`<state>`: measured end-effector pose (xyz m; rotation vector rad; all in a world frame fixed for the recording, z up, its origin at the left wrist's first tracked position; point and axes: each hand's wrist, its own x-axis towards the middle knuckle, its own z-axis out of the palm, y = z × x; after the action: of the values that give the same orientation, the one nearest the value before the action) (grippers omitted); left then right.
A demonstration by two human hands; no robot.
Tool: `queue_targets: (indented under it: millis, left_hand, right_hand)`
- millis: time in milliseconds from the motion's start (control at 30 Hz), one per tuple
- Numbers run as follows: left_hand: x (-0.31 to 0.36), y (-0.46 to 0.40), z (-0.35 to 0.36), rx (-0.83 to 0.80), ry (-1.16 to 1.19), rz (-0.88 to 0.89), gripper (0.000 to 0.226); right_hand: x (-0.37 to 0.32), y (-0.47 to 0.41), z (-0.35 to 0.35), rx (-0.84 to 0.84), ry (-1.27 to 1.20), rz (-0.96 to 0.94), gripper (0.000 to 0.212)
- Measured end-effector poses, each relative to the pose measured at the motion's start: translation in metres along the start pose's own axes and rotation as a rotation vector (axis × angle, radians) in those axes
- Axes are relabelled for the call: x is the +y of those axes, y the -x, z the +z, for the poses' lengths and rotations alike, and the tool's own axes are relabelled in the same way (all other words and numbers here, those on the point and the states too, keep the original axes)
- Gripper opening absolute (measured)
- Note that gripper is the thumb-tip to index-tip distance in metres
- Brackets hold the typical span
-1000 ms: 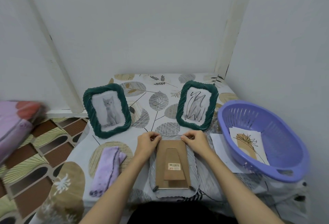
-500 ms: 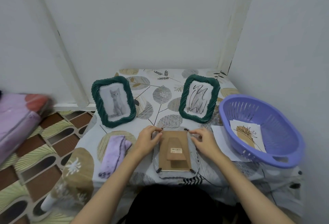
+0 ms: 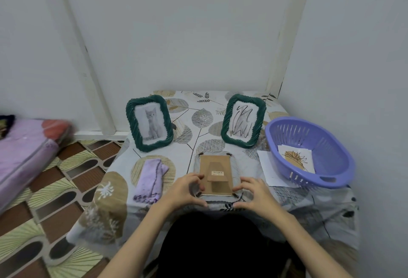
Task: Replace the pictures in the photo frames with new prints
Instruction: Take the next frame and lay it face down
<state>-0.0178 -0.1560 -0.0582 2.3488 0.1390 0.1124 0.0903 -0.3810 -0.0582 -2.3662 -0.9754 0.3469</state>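
We see the left hand (image 3: 184,190) and right hand (image 3: 254,191) with fingers curled on the near corners of the face-down frame (image 3: 216,175); its label (image 3: 218,173) is unreadable

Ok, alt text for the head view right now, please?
Both hands, left hand and right hand, grip the near corners of a face-down photo frame on a leaf-print tablecloth. Behind stand a cat-photo frame and a scribble-drawing frame.

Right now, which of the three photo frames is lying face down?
The middle frame between both hands, brown backing up. The cat frame and scribble frame stand upright.
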Motion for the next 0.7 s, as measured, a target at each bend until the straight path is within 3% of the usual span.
queue_targets:
  millis: [133,367,700]
  left_hand:
    - [-0.001,-0.001,0.004,0.104,0.034,-0.029,0.037]
    - [-0.004,0.0,0.013,0.151,0.153,-0.031,0.039]
    - [-0.008,-0.001,0.01,0.085,0.19,-0.031,0.034]
  right_hand:
    - [-0.007,-0.004,0.001,0.085,0.066,0.012,0.034]
    - [-0.009,-0.002,0.005,0.097,0.105,0.039,0.028]
    - [-0.007,0.0,0.006,0.056,-0.014,0.036,0.011]
